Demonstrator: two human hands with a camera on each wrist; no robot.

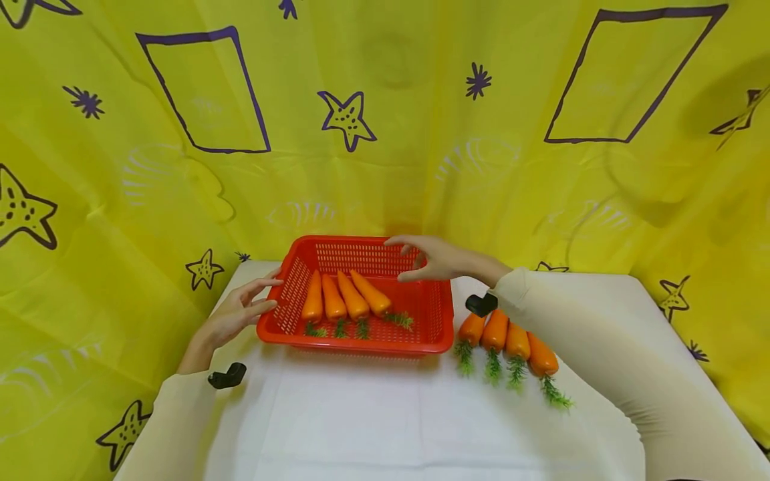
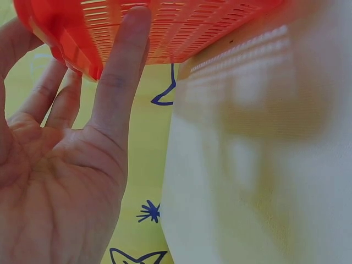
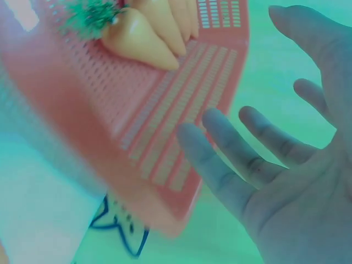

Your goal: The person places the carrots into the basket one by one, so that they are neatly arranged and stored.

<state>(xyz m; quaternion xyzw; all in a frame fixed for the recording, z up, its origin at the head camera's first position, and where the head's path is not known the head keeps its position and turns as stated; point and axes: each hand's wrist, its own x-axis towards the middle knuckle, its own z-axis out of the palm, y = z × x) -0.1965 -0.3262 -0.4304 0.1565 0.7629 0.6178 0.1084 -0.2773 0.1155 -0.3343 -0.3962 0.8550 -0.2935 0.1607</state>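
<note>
A red plastic basket (image 1: 361, 346) with slotted walls stands on the white table. Inside it, several orange toy carrots (image 1: 333, 297) with green leafy tops lie side by side, tips toward the back. My left hand (image 1: 237, 314) is at the basket's left side with extended fingers; in the left wrist view the thumb (image 2: 118, 71) lies along the outer wall and the other fingertips are hidden behind the rim. Over the basket's back right corner is my right hand (image 1: 436, 257), holding nothing, its fingers spread apart in the right wrist view.
More toy carrots (image 1: 508, 341) lie in a row on the table right of the basket, partly hidden by my right sleeve (image 1: 577, 347). A yellow curtain (image 1: 391, 180) with starfish drawings hangs close behind the white table (image 1: 361, 414) and along both sides.
</note>
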